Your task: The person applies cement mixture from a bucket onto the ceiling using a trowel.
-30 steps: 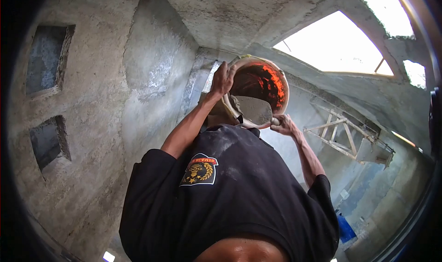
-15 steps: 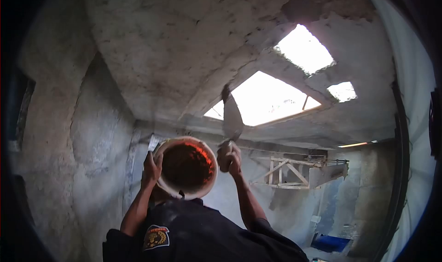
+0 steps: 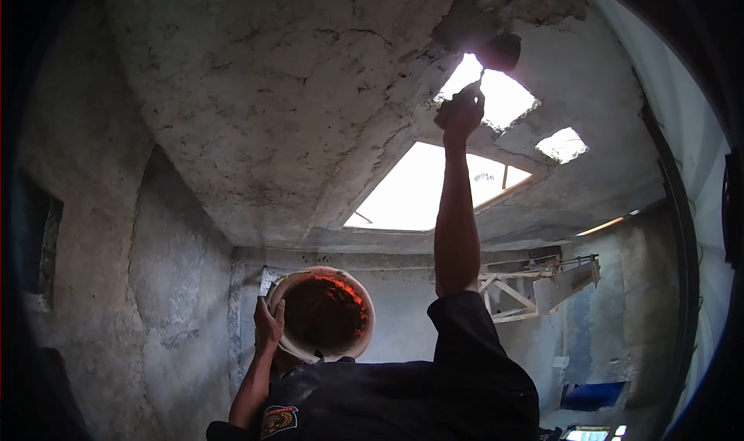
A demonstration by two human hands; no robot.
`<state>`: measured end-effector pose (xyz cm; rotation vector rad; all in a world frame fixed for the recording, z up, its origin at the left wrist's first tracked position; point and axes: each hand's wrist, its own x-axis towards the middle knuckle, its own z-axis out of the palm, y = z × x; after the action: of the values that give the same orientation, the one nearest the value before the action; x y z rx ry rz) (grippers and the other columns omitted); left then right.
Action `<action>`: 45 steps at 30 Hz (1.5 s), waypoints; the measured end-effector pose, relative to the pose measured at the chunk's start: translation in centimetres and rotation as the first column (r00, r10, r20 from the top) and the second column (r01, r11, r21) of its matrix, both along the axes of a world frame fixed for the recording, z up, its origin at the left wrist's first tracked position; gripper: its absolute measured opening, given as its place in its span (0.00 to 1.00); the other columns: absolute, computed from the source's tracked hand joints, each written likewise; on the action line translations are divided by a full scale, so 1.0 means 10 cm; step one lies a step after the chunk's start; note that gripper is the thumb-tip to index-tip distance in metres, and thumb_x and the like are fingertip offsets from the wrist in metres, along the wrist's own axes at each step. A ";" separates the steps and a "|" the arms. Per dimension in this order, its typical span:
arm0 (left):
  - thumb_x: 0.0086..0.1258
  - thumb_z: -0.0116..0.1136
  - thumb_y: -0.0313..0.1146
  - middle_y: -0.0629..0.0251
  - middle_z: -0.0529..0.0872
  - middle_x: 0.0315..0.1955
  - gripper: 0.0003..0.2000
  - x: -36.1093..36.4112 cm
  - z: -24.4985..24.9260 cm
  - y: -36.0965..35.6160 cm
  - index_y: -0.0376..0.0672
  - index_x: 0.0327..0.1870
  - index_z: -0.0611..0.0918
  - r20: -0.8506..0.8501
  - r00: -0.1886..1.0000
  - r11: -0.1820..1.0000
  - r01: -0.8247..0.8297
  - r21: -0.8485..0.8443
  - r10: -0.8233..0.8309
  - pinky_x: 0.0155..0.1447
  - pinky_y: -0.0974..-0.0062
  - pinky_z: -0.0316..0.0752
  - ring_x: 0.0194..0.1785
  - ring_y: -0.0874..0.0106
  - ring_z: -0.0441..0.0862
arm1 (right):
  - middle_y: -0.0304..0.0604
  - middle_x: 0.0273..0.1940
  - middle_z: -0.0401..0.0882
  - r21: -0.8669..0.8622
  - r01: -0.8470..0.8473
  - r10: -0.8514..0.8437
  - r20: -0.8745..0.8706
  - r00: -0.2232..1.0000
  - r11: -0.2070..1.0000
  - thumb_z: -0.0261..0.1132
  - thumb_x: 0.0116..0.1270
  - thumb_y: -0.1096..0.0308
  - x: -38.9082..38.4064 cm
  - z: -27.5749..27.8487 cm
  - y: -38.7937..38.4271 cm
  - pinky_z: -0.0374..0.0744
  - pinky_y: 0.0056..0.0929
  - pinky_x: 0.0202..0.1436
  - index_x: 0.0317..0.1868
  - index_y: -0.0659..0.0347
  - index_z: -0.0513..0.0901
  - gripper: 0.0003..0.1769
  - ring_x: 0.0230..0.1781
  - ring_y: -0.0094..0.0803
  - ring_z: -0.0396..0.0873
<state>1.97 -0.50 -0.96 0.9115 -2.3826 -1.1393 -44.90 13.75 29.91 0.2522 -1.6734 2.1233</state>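
Observation:
At the lower middle, my left hand grips the side of a round, pale-rimmed bucket, fingers wrapped at its left edge. The bucket's mouth faces the camera, dark inside with an orange-red patch along the upper right wall. My right arm is stretched far up, and my right hand is closed around the handle of a trowel. The dark trowel blade overlaps a darker, damp-looking patch on the rough grey plastered surface, just above a bright opening.
A large bright opening and a small one break the grey surface. Wooden framing stands behind my right arm. A rough wall rises at left; a dark beam and pale sheeting run along the right.
My right hand has swung the trowel up from beside the bucket to the dark patch. The bucket, still in my left hand, appears slightly lower and further right in view.

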 end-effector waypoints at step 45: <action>0.60 0.57 0.45 0.42 0.75 0.29 0.21 -0.12 -0.22 0.00 0.32 0.35 0.68 -0.069 0.997 0.999 -0.032 -0.010 0.032 0.39 0.58 0.68 0.36 0.46 0.74 | 0.57 0.48 0.67 0.598 0.504 -0.213 -0.491 0.845 0.623 0.60 0.49 0.70 0.10 -0.41 -0.31 0.72 0.45 0.46 0.53 0.67 0.65 0.28 0.43 0.53 0.70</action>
<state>0.82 -0.48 -3.17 0.8887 -2.3085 -1.1265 -43.94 10.69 25.78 0.4599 -2.0079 0.9566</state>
